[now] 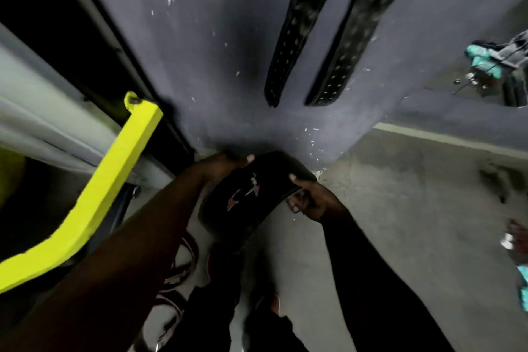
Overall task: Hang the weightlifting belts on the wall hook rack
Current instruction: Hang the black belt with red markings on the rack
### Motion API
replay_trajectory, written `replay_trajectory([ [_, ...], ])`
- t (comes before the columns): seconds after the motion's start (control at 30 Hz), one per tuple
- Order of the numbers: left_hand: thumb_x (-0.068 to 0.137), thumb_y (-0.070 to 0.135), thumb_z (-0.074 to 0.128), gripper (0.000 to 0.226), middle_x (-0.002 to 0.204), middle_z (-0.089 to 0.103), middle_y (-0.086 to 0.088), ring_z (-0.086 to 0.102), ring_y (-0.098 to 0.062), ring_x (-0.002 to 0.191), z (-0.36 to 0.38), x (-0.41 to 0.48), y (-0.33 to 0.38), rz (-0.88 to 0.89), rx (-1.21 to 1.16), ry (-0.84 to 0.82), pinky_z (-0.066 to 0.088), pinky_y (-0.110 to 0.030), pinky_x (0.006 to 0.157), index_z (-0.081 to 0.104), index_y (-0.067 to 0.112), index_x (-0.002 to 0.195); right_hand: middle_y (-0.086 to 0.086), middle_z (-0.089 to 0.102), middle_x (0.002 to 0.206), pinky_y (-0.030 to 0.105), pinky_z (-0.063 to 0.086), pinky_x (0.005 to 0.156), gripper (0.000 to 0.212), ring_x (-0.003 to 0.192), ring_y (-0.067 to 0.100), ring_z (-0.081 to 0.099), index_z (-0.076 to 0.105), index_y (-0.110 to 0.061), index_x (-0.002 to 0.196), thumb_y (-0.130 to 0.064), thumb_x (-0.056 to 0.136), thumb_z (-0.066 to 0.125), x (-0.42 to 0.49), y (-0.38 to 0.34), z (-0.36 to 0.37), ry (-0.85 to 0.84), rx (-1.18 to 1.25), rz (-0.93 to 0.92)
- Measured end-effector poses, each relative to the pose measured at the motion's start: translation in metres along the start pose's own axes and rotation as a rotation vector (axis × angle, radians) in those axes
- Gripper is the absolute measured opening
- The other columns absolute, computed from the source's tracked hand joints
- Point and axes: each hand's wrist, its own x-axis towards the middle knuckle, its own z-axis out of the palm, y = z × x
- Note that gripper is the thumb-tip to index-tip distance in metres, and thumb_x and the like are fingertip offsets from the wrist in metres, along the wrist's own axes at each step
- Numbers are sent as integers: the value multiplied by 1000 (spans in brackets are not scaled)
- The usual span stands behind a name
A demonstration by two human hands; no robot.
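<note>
Left forearm (120, 251) nearest the lens, running up from the lower left corner; the right forearm (371, 260) comes in from the lower right. Both meet at a black belt (251, 194) with red and white lettering, held low, just in front of the foot of the grey wall (200, 52).

Left hand (225, 164): fingers curled over the belt's far upper edge, thumb on top. Gripping the belt.
Right hand (308, 200): thumb on the outer face, fingers tucked under the near edge. Pinching the belt.

The belt is bowed into an arc between the two hands, its lower end drooping towards the person's body. Whether it touches the floor (400, 194) cannot be told; the frame is blurred.

On the wall above: left hanging belt (291, 32) and right hanging belt (348, 46), both perforated, side by side, free ends down, apart from each other. Their tops run out of frame, so the hook rack itself is not in view.

Also present: yellow bar (114, 180) on the left, teal items (483, 60) far right.

Judgement: two belts done, third in hand; step is pick-up, before the lift. Next move calls for raising the belt up the wall, finding its buckle end or loop, and locating a free hook beside the two taken. View must tilt up first, as no hook can be seen from here
</note>
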Motion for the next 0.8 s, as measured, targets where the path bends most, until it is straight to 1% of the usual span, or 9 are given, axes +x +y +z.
replay_trajectory([
  [0.13,94,43,64,39,101,75,2,71,1,78,31,-44,49,37,0,56,54,-12,67,70,12,116,10,78,88,32,63,74,16,79,18,76,72,-3,99,2,87,63,-81,-26,12,-252,-133,11],
  [0.23,90,22,73,32,114,74,-11,73,-18,101,44,-70,69,72,-19,39,59,-23,85,69,8,118,20,74,101,44,61,84,38,95,30,73,72,0,112,-29,88,66,-133,-49,-12,-375,-251,-3],
  [0.33,86,20,77,43,125,71,-9,66,-25,117,59,-96,82,144,-39,6,51,-39,106,64,11,126,19,73,105,52,57,89,60,97,32,71,66,-6,125,-56,94,52,-169,-86,-33,-286,-178,-121],
  [0.43,91,7,67,33,119,73,-4,69,-18,110,83,-124,111,208,16,-98,57,-26,89,65,11,124,13,70,92,39,56,87,34,78,20,71,64,-10,119,-33,94,66,-201,-120,-37,-192,-26,-323],
  [0.5,96,20,64,29,114,74,1,71,-11,102,94,-144,144,215,88,-130,55,-18,75,65,17,124,6,68,86,33,59,78,17,70,14,69,59,-10,110,-8,93,63,-225,-133,-33,-204,-118,-412],
  [0.57,99,41,54,29,96,75,9,69,-3,78,99,-158,184,225,94,-131,49,-18,62,67,22,116,0,56,76,22,56,53,21,51,7,57,56,-17,97,-2,88,67,-245,-137,-29,-199,-241,-465],
  [0.63,96,55,53,34,73,60,7,51,-5,54,103,-165,224,255,71,-85,35,-23,53,64,22,94,1,48,79,19,45,42,37,44,6,48,52,-22,103,-2,81,74,-260,-134,-25,-244,-339,-468],
  [0.73,78,64,68,46,63,53,-4,46,-17,51,106,-167,262,297,177,71,39,-30,61,57,19,75,6,56,87,25,53,52,33,56,13,59,57,-21,105,-4,82,75,-281,-128,-11,-387,-381,-461],
  [0.8,85,44,72,33,67,52,-13,45,-19,52,111,-177,271,311,123,121,40,-25,55,56,16,75,10,64,86,31,60,59,11,63,18,69,63,-17,99,-13,90,69,-300,-127,2,-454,-416,-462],
])
